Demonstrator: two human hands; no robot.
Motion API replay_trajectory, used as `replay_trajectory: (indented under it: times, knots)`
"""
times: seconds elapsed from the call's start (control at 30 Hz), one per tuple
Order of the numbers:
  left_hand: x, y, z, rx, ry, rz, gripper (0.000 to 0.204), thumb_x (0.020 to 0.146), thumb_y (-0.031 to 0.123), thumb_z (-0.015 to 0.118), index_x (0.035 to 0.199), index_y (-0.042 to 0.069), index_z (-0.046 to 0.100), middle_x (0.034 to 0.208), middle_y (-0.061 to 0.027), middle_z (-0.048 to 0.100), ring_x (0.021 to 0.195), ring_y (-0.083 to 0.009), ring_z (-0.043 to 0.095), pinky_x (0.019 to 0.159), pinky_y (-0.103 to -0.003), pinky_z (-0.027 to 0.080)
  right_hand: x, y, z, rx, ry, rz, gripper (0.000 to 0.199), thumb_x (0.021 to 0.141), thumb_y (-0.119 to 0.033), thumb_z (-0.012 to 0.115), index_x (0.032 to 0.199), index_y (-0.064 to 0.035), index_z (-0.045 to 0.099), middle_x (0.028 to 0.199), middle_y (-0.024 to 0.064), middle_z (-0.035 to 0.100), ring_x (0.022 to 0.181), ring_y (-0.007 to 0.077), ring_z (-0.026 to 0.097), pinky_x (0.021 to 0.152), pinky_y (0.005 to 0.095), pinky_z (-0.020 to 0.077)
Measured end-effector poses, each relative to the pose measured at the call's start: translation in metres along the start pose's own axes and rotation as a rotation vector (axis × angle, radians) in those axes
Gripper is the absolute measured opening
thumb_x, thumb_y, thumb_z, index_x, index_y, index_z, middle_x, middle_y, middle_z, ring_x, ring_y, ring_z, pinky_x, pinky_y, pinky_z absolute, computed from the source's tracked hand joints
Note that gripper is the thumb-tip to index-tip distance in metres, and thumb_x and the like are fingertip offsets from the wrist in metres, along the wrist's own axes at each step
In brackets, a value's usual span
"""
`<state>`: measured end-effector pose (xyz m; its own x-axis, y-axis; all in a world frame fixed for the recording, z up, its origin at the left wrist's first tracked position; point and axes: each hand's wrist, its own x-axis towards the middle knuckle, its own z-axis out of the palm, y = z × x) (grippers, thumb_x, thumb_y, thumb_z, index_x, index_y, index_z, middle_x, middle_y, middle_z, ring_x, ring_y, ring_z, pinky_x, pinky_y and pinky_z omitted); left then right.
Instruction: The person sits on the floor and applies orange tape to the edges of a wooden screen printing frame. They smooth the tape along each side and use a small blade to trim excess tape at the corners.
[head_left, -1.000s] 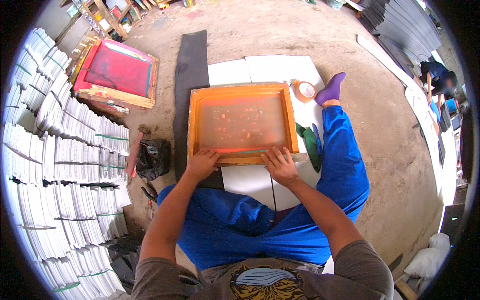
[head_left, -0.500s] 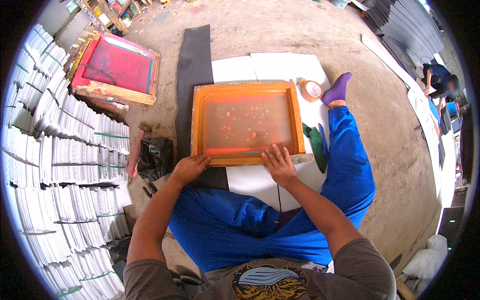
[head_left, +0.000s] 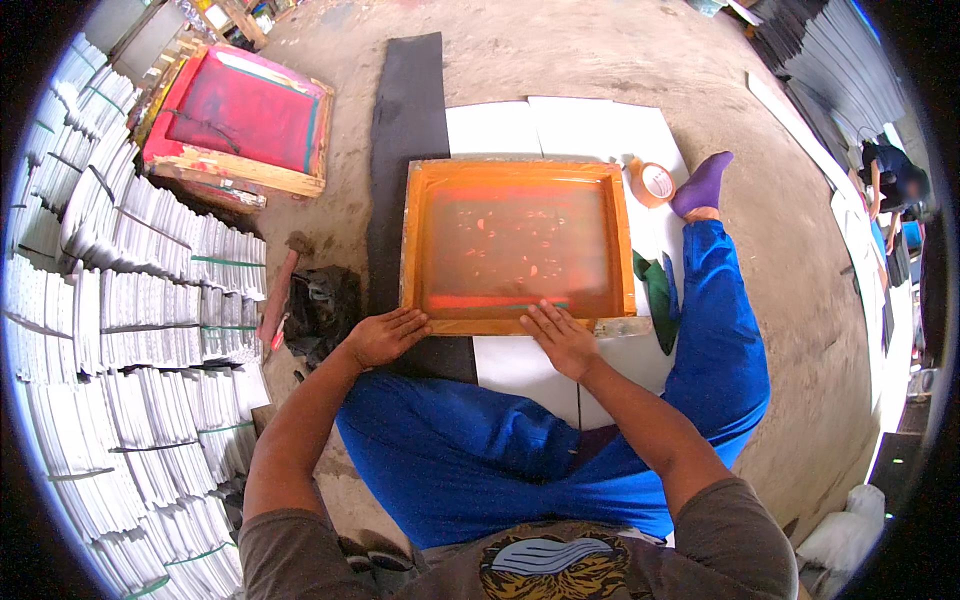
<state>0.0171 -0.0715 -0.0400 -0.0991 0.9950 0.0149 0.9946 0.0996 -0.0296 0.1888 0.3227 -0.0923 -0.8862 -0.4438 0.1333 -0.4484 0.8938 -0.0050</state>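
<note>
A wooden screen-printing frame [head_left: 418, 250] with orange-taped inner edges lies flat in front of me. Its mesh [head_left: 515, 240] is brownish, with small pale marks and a red band along the near side. My left hand [head_left: 388, 338] rests on the near left corner, fingers laid together over the rim. On the near rim, right of the middle, lies my right hand [head_left: 562, 340], its fingers stretched out and spread, tips reaching the mesh's edge. Under the frame are white sheets [head_left: 490, 130] and a long black strip [head_left: 408, 110].
A tape roll [head_left: 653, 184] and green cloth [head_left: 658, 300] lie right of the frame, near my purple-socked foot [head_left: 704, 185]. A pink-red screen frame [head_left: 245, 110] stands far left, above bundled white stacks [head_left: 150, 330]. A black bag [head_left: 325, 310] sits left. Another person [head_left: 890, 175] is far right.
The whole view has shifted, so most things appear farther right. My right hand has slid slightly left along the near rim. The frame looks a little straighter; my left hand stays at its corner.
</note>
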Motion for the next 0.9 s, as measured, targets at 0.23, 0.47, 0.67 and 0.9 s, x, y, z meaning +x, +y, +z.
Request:
replay_trajectory:
  times: [0.23, 0.47, 0.67, 0.9]
  knots:
    - [0.002, -0.003, -0.002, -0.001, -0.006, 0.017, 0.045, 0.091, 0.017, 0.06, 0.133, 0.003, 0.064, 0.14, -0.0149, 0.064, 0.133, -0.029, 0.06, 0.116, -0.042, 0.046, 0.001, -0.003, 0.002, 0.091, -0.05, -0.007, 0.061, 0.099, -0.02, 0.047, 0.159, -0.014, 0.038, 0.164, 0.0107, 0.038, 0.154, 0.0325, 0.03, 0.125, 0.0495, 0.0281]
    - [0.056, 0.002, -0.001, -0.257, -0.022, -0.056, 0.063, 0.098, 0.022, 0.056, 0.157, 0.007, 0.038, 0.165, -0.0134, 0.035, 0.153, -0.0278, 0.032, 0.125, -0.045, 0.032, 0.061, -0.018, -0.017, 0.237, -0.054, -0.081, 0.063, 0.099, -0.028, 0.051, 0.16, -0.0168, 0.037, 0.166, 0.0053, 0.036, 0.154, 0.027, 0.032, 0.126, 0.0492, 0.0263]
    - [0.044, 0.005, 0.032, -0.177, -0.125, 0.013, 0.059, 0.104, 0.02, 0.038, 0.162, 0.013, 0.028, 0.171, -0.0067, 0.022, 0.158, -0.0251, 0.021, 0.129, -0.044, 0.022, 0.062, -0.016, -0.014, 0.082, -0.166, -0.192, 0.063, 0.099, -0.029, 0.049, 0.161, -0.0223, 0.036, 0.168, -0.0018, 0.032, 0.154, 0.0287, 0.032, 0.125, 0.0503, 0.0275]
    - [0.031, -0.002, 0.017, -0.057, -0.279, 0.061, 0.062, 0.104, 0.018, 0.039, 0.164, 0.018, 0.023, 0.173, -0.0023, 0.018, 0.158, -0.0225, 0.019, 0.13, -0.041, 0.019, 0.059, -0.014, -0.008, 0.127, -0.101, -0.206, 0.065, 0.1, -0.024, 0.047, 0.163, -0.0241, 0.031, 0.168, -0.0006, 0.032, 0.153, 0.0296, 0.033, 0.125, 0.0489, 0.0286]
